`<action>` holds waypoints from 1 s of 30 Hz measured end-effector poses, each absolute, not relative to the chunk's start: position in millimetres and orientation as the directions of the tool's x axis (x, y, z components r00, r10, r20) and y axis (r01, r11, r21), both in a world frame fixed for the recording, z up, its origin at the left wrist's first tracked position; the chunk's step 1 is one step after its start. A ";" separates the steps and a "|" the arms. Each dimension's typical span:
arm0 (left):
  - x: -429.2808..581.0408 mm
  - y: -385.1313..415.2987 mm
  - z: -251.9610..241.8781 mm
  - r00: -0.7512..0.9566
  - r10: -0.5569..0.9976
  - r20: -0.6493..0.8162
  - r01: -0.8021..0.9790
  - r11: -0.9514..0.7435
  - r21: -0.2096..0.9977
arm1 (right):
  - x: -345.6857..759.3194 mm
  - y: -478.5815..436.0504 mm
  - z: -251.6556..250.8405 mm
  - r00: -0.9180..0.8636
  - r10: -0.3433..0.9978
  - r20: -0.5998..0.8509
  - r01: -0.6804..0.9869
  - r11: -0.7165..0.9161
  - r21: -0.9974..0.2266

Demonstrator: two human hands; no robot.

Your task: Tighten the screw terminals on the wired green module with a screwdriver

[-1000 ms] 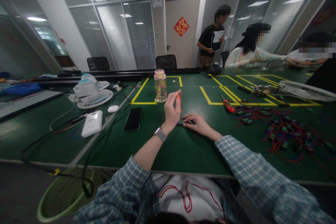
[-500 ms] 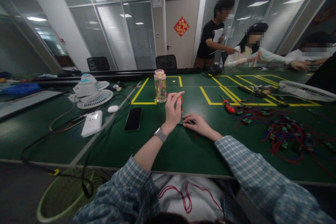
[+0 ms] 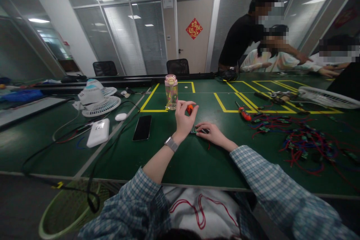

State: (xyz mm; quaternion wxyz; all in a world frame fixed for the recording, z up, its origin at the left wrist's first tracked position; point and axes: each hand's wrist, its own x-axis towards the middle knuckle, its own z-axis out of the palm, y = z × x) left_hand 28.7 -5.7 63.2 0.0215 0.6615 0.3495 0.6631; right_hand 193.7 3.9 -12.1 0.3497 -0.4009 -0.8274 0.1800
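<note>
In the head view my left hand [image 3: 185, 120] is curled round the orange handle of a screwdriver [image 3: 190, 109], held upright with its thin shaft pointing down. Below it, at the shaft's lower end, lies a small green circuit board [image 3: 193, 131] on the table. My right hand [image 3: 211, 134] rests low on the table, its fingers closed on the board's right side and covering most of it. A short red wire [image 3: 209, 145] sticks out under the right hand. The exact contact of the screwdriver's tip is too small to make out.
A pink-lidded bottle [image 3: 171, 92] stands just beyond my left hand. A phone [image 3: 142, 128], a white power bank [image 3: 98, 132] and a fan [image 3: 98, 99] are on the left. Right lie another screwdriver [image 3: 245, 114] and a heap of wired boards [image 3: 306, 142]. Co-workers are across the table.
My left hand's raised fingers have bent down and round the screwdriver's handle. My right hand stays where it was. The standing co-worker has leaned to the right with an arm stretched out.
</note>
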 end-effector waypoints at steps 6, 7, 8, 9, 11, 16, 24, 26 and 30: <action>28.0 -4.4 62.0 -0.071 0.527 0.847 0.396 -0.764 0.509 | 193.5 3.4 -10.7 -0.435 0.792 0.427 0.538 0.609 -0.582; 28.0 -4.2 61.9 -0.070 0.530 0.845 0.383 -0.768 0.513 | 193.5 3.4 -10.7 -0.435 0.791 0.430 0.539 0.611 -0.580; 28.0 -4.1 62.0 -0.075 0.533 0.843 0.376 -0.768 0.519 | 193.5 3.5 -10.8 -0.435 0.790 0.432 0.540 0.613 -0.577; 28.0 -4.1 62.1 -0.084 0.535 0.841 0.376 -0.765 0.524 | 193.4 3.5 -10.9 -0.434 0.790 0.433 0.541 0.613 -0.575; 28.1 -4.6 62.5 -0.101 0.531 0.841 0.399 -0.753 0.523 | 193.4 3.6 -11.0 -0.432 0.790 0.434 0.543 0.612 -0.574; 28.1 -5.3 62.4 -0.111 0.503 0.857 0.438 -0.749 0.497 | 193.4 3.7 -10.9 -0.433 0.795 0.425 0.544 0.607 -0.580; 27.6 -4.9 63.0 -0.078 0.527 0.846 0.402 -0.760 0.510 | 193.2 3.4 -10.4 -0.436 0.794 0.423 0.548 0.607 -0.575; 27.6 -5.4 63.3 -0.093 0.516 0.851 0.427 -0.752 0.503 | 193.1 3.1 -10.1 -0.436 0.795 0.423 0.549 0.607 -0.575; 27.9 -6.0 63.0 -0.102 0.508 0.856 0.446 -0.746 0.495 | 192.9 3.0 -9.9 -0.436 0.794 0.423 0.544 0.607 -0.579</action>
